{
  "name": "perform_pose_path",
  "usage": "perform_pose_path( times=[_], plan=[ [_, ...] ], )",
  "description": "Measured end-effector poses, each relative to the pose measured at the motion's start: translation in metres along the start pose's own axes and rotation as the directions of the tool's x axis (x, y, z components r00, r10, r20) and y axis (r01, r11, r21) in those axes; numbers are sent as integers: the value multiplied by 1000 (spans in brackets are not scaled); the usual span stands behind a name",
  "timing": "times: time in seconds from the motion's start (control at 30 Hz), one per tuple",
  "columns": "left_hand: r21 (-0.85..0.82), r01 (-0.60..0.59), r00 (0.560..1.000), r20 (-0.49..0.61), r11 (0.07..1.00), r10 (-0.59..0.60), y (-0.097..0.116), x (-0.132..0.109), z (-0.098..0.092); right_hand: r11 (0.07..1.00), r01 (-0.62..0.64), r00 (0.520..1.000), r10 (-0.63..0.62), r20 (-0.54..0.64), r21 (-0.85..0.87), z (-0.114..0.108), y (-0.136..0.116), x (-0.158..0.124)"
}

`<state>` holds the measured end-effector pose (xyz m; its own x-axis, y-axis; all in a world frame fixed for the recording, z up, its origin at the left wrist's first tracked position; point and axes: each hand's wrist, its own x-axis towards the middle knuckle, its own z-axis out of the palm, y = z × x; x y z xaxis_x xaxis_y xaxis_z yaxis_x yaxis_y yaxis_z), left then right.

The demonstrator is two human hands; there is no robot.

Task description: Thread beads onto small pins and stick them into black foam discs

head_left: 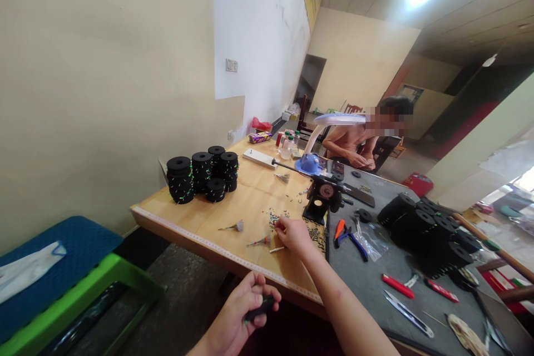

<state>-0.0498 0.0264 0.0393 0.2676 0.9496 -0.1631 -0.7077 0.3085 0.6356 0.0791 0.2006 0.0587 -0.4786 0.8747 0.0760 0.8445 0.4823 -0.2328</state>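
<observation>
My left hand (pixel 246 308) is in front of the table's near edge, fingers closed round a small black spool (pixel 263 307) seen edge-on. A bit of green shows at the spool's lower end. Out over the wooden table (pixel 200 206), my right hand (pixel 294 236) reaches to a scatter of tiny coloured beads (pixel 275 217), thumb and fingertips pinched together. Whatever is between those fingertips is too small to make out. More small dark and metallic pieces (pixel 316 235) lie just right of this hand. Nearby are thin bundles of bristle-like strands (pixel 237 226) and a short white stick (pixel 277 249).
Stacks of black spools (pixel 180 178) stand at the left, more spools (pixel 438 239) at the right. A black clamp-like device (pixel 321 200), pliers (pixel 350 239), red-handled knife (pixel 397 286) and scissors (pixel 409 312) occupy the right side. A co-worker (pixel 354 144) sits beyond a lamp (pixel 311 158).
</observation>
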Motion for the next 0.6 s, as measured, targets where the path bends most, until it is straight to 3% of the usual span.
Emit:
perform_pose_path(
  times=[0.6],
  plan=[
    [14, -11, 1000, -20, 1000, 11, 3, -1, 1, 999, -20, 997, 23, 73, -37, 3, -15, 11]
  ],
)
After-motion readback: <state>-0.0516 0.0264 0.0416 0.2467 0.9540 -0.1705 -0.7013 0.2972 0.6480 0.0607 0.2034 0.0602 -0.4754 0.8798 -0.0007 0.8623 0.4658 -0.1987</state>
